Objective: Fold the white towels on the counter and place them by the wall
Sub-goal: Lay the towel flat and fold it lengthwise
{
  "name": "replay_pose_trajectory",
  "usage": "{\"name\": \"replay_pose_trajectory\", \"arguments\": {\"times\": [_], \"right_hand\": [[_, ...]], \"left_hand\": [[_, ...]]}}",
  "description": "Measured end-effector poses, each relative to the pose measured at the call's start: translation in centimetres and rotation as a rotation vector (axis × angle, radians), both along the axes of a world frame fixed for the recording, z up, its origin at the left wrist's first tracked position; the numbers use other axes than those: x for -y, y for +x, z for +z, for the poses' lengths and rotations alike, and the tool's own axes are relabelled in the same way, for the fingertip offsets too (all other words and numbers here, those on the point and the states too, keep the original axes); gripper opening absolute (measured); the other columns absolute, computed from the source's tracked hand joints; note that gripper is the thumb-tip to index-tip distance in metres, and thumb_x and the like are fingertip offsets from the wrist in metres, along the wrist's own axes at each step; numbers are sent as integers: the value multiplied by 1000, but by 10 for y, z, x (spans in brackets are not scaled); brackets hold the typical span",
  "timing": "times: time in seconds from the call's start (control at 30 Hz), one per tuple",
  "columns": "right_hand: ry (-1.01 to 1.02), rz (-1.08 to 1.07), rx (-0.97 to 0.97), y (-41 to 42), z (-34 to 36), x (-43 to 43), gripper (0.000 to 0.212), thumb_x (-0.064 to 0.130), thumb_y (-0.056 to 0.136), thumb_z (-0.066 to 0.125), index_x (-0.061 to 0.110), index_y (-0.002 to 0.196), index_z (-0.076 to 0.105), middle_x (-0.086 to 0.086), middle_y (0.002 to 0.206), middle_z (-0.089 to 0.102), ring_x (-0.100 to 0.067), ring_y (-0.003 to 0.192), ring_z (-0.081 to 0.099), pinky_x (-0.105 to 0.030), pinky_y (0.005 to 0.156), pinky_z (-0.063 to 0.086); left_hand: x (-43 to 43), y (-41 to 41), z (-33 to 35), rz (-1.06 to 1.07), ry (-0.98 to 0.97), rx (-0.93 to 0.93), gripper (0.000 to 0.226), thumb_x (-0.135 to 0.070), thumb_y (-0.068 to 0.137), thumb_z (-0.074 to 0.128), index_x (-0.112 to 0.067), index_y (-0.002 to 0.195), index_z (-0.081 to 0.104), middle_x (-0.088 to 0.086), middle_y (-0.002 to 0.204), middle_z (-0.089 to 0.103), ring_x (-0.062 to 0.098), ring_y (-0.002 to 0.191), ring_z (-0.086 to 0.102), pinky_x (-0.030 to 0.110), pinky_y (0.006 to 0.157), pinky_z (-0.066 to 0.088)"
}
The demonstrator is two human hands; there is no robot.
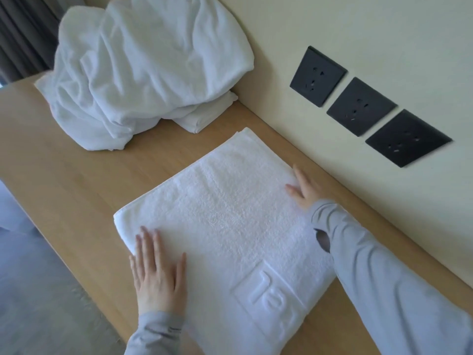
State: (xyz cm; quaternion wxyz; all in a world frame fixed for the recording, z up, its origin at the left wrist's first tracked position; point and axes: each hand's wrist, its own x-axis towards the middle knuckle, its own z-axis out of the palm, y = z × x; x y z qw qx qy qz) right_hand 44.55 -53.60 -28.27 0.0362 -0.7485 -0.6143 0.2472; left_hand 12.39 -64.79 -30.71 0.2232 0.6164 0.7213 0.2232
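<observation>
A folded white towel (222, 213) with an embossed square logo lies flat on the wooden counter (64, 170). My left hand (157, 272) rests flat on its near left part, fingers straight and spread. My right hand (303, 189) presses flat on the towel's far right edge, close to the wall (320, 34). A heap of crumpled white towels (143, 67) sits at the far end of the counter against the wall, with a folded white towel (207, 114) partly under it.
Three black wall sockets (361, 106) sit on the cream wall to the right. A strip of bare counter runs between the towel and the wall. Dark curtains (23, 34) hang at the far left. The counter's left edge drops to a grey floor (38, 290).
</observation>
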Motion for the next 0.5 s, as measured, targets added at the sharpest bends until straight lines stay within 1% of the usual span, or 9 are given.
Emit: {"name": "replay_pose_trajectory", "arguments": {"times": [0.07, 0.13, 0.17, 0.23, 0.27, 0.3, 0.43, 0.47, 0.5], "right_hand": [[-3, -180, -174, 2, 2, -10, 59, 40, 96, 43, 17, 146, 23, -6, 151, 29, -23, 136, 31, -29, 107, 23], [-17, -265, -179, 2, 5, -21, 54, 43, 94, 45, 13, 138, 38, -9, 136, 47, -23, 120, 46, -28, 95, 33], [-23, -302, -183, 1, 7, -26, 54, 46, 93, 46, 10, 134, 44, -10, 127, 53, -22, 110, 50, -27, 89, 34], [-78, -352, -214, 1, 9, -35, 61, 50, 89, 51, 7, 132, 44, -9, 123, 53, -25, 111, 51, -27, 86, 34], [-122, -363, -223, 1, 10, -39, 67, 52, 87, 54, 7, 135, 42, -10, 129, 51, -27, 116, 50, -28, 88, 34], [-167, -364, -224, 1, 12, -42, 73, 54, 84, 57, 7, 137, 39, -11, 133, 49, -28, 120, 48, -29, 89, 34], [-313, -293, -166, 3, 16, -51, 89, 61, 77, 61, 2, 139, 35, -14, 140, 44, -30, 127, 44, -34, 101, 34], [-306, -273, -143, 3, 18, -52, 85, 62, 76, 61, 4, 135, 41, -13, 134, 49, -29, 123, 47, -34, 99, 36], [-266, -250, -135, 4, 21, -51, 74, 62, 74, 62, 7, 122, 52, -11, 117, 57, -27, 110, 55, -33, 90, 41]], "left_hand": [[5, -2, 6, 243, 29, 184, 88, -63, 82, 33, -4, 147, 22, 15, 155, 17, 24, 142, 15, 39, 114, 11], [9, -2, 11, 486, -84, 373, 83, -51, 80, 57, -5, 143, 30, 16, 142, 39, 27, 131, 34, 42, 109, 25], [10, -1, 11, 562, -153, 441, 72, -42, 82, 65, -6, 138, 38, 12, 129, 51, 26, 118, 46, 44, 103, 34], [9, -3, 7, 594, -245, 521, 38, -35, 82, 68, -8, 107, 57, 3, 91, 65, 24, 83, 61, 42, 77, 49], [6, -4, 5, 597, -289, 543, 33, -37, 82, 67, -7, 92, 57, 2, 75, 63, 23, 69, 60, 36, 64, 47], [4, -5, 2, 613, -331, 573, 38, -40, 82, 66, -4, 84, 54, 3, 66, 58, 24, 61, 56, 32, 57, 41], [-7, 0, 3, 692, -430, 677, 47, -49, 84, 60, -3, 77, 53, 10, 71, 58, 31, 70, 56, 37, 69, 45], [-7, 1, 5, 689, -403, 665, 44, -49, 85, 57, -6, 76, 52, 9, 72, 58, 30, 70, 56, 36, 68, 44], [-6, 2, 6, 670, -362, 640, 41, -49, 87, 55, -10, 75, 50, 8, 72, 58, 29, 69, 56, 35, 65, 41]]}}
